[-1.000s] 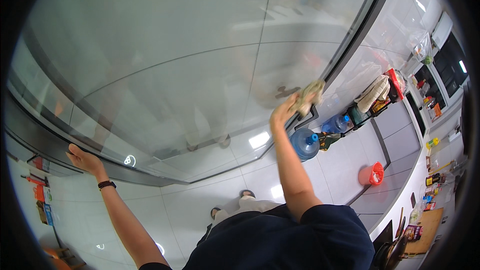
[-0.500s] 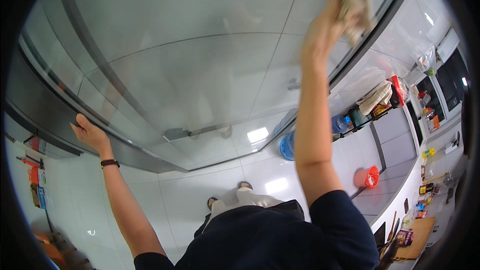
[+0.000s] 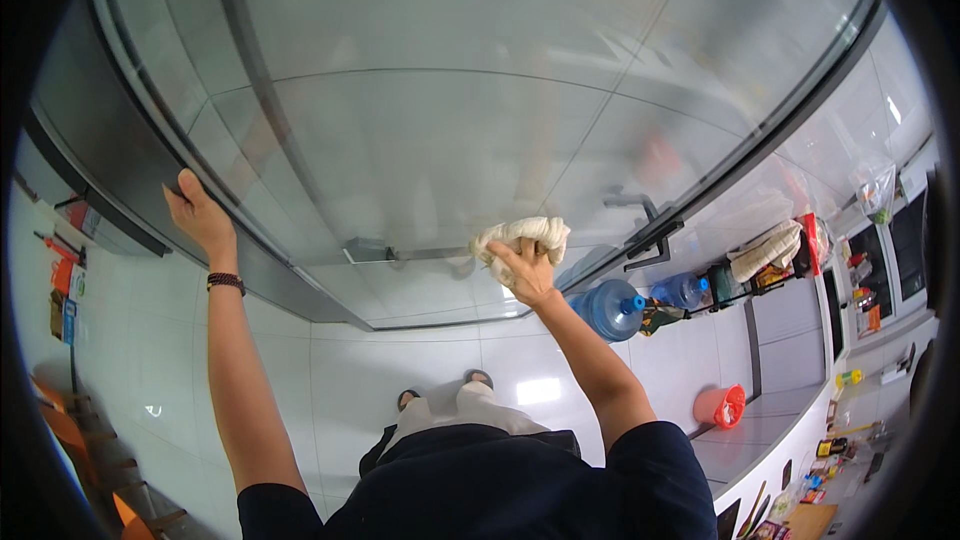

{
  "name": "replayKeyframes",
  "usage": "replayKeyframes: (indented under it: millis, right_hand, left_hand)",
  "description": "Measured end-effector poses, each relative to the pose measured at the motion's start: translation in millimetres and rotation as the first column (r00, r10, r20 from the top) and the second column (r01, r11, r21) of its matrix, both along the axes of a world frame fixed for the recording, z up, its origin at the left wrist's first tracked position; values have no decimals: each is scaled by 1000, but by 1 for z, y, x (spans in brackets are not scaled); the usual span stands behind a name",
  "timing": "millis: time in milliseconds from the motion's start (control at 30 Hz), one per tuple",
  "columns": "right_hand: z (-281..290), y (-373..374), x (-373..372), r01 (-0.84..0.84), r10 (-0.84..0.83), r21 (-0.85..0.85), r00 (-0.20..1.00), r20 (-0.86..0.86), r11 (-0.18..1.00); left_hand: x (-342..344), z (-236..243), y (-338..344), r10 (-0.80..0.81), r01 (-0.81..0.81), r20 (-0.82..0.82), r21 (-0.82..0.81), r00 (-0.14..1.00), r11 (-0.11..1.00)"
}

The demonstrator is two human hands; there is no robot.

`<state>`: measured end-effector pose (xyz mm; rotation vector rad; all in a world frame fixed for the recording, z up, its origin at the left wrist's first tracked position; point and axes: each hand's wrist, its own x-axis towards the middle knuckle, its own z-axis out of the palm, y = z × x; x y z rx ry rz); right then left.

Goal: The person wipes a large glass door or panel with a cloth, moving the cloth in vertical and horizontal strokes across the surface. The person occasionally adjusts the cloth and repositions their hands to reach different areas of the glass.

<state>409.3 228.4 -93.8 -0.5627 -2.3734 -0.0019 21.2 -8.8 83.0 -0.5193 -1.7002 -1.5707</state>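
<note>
A large glass door [image 3: 420, 160] with a dark metal frame stands before me, its pane reflecting the tiles and the light. My right hand [image 3: 530, 275] is closed on a bunched cream cloth [image 3: 545, 232], low on the pane and right of its middle. The cloth appears to press against the glass. On the left, my left hand [image 3: 205, 223] grips the wide grey door frame [image 3: 140, 155]; the thumb shows, and most of the fingers are hidden. A dark door handle [image 3: 655, 245] juts from the frame to the right of the cloth.
Blue water jugs [image 3: 608, 310] stand beyond the door's lower right edge. A red bin [image 3: 718, 406] sits on the tiled floor by the white counter [image 3: 775, 440], which carries bottles and packets. Orange chairs [image 3: 65, 430] are at the lower left.
My right hand has brought the cloth down and left from the pane's upper right edge. My left hand stays on the frame and sits slightly higher in view. The view has shifted.
</note>
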Motion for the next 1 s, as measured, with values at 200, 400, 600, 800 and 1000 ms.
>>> replayKeyframes:
  millis: [200, 400, 600, 800, 1000]
  right_hand:
    - [198, 33, -18, 44, 36, 575, 991, -127, 817]
    - [420, 45, -53, 254, 109, 716, 901, -420, 651]
    - [303, -25, -106, 55, 117, 649, 969, -218, 759]
    - [100, -67, -95, -311, 206, 169, 866, 456, 935]
    - [194, -67, -107, -260, 123, 344, 919, 374, 902]
  left_hand:
    - [1, -4, 1, -138, 137, 16, 51, 990, 989]
    - [7, 0, -2, -138, 138, -3, 71, 990, 988]
    - [14, 6, 1, -98, 98, -3, 112, 995, 989]
    - [18, 8, 5, -196, 193, 11, 123, 981, 973]
    - [11, 3, 2, -178, 174, 33, 103, 983, 979]
